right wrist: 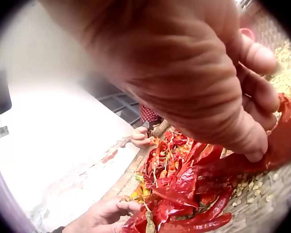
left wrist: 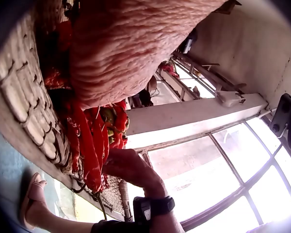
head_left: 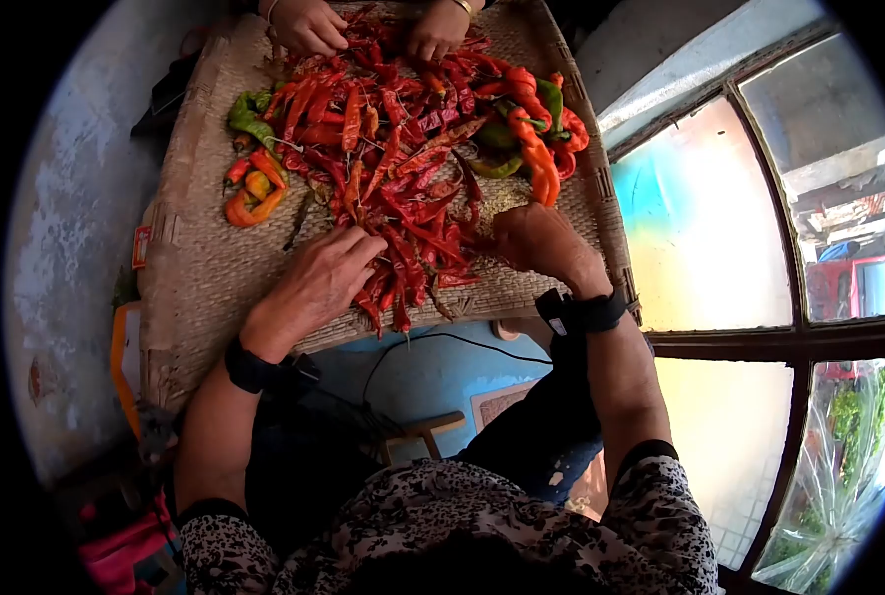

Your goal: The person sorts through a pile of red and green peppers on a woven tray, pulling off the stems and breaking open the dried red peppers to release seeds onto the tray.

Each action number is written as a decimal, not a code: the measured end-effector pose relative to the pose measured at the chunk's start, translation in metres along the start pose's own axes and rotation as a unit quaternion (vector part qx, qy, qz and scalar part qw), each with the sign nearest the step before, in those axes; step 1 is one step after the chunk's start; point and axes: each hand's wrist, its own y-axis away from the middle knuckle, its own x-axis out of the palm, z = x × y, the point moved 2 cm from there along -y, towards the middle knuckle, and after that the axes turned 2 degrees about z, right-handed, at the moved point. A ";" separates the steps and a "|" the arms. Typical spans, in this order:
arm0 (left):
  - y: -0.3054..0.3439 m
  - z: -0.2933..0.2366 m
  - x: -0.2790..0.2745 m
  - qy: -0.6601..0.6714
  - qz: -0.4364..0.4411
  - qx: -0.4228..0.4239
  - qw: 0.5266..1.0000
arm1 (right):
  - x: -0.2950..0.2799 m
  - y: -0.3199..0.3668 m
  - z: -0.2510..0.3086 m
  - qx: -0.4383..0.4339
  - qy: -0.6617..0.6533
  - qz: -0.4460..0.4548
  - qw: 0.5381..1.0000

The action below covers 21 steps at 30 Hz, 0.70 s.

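Note:
Red dried chili peppers [head_left: 403, 178] lie heaped over a woven tray [head_left: 189, 248]. At the near left side of the heap, my left hand [head_left: 328, 273] touches the peppers with its fingertips. The right wrist view shows that left hand [right wrist: 99, 218] with thumb and fingers spread around red pods; I cannot tell whether it grips one. My right hand [head_left: 541, 243] is at the right side, its fingers curled. Seen from its wrist, the right hand [right wrist: 247, 111] pinches a red chili pepper [right wrist: 283, 148] between thumb and fingers, over scattered pale seeds [right wrist: 252, 189].
Opposite me, another person's hands [head_left: 308, 25] work at the heap's far edge. Fresh red and green peppers [head_left: 536, 139] lie at the tray's right, with green and orange ones [head_left: 259, 188] at the left. A framed window [head_left: 710, 228] flanks the right side. A wooden stool [head_left: 422, 436] stands below.

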 end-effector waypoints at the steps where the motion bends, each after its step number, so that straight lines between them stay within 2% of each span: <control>1: 0.000 0.000 -0.001 -0.002 -0.001 0.000 1.000 | -0.003 -0.002 -0.002 -0.023 -0.025 -0.017 0.999; 5: 0.001 0.003 0.003 -0.004 -0.014 0.016 1.000 | -0.020 -0.007 -0.012 -0.007 -0.073 0.053 0.996; 6: 0.001 0.003 0.004 -0.007 -0.009 0.006 1.000 | -0.027 -0.009 -0.012 -0.033 -0.224 -0.079 0.971; 7: 0.000 0.003 0.005 -0.010 -0.004 -0.004 1.000 | -0.033 -0.009 -0.013 -0.058 -0.366 -0.208 0.905; 8: 0.000 0.003 0.005 -0.009 -0.002 -0.003 1.000 | -0.035 -0.011 -0.013 -0.057 -0.447 -0.252 0.856; 9: 0.000 0.003 0.006 -0.006 -0.003 -0.005 1.000 | -0.036 -0.013 -0.014 -0.058 -0.439 -0.294 0.847; 11: 0.000 0.003 0.004 -0.004 -0.004 -0.007 1.000 | -0.035 -0.012 -0.021 -0.052 -0.249 -0.195 0.947; 12: 0.000 0.002 0.003 -0.004 -0.001 -0.006 1.000 | -0.024 -0.010 -0.026 -0.098 -0.180 -0.151 0.967; 13: 0.000 0.001 0.002 -0.004 0.002 -0.005 1.000 | -0.008 -0.009 -0.030 -0.143 -0.110 -0.105 0.978; 14: 0.000 0.002 0.003 -0.004 0.003 -0.006 1.000 | 0.009 -0.010 -0.036 -0.119 -0.097 -0.080 0.985; 17: 0.001 0.003 0.004 -0.007 -0.005 -0.003 1.000 | 0.021 -0.008 -0.028 -0.098 -0.061 -0.081 0.990; 21: 0.000 0.002 0.003 -0.019 -0.012 0.009 1.000 | 0.012 -0.007 -0.004 -0.101 -0.104 -0.045 0.988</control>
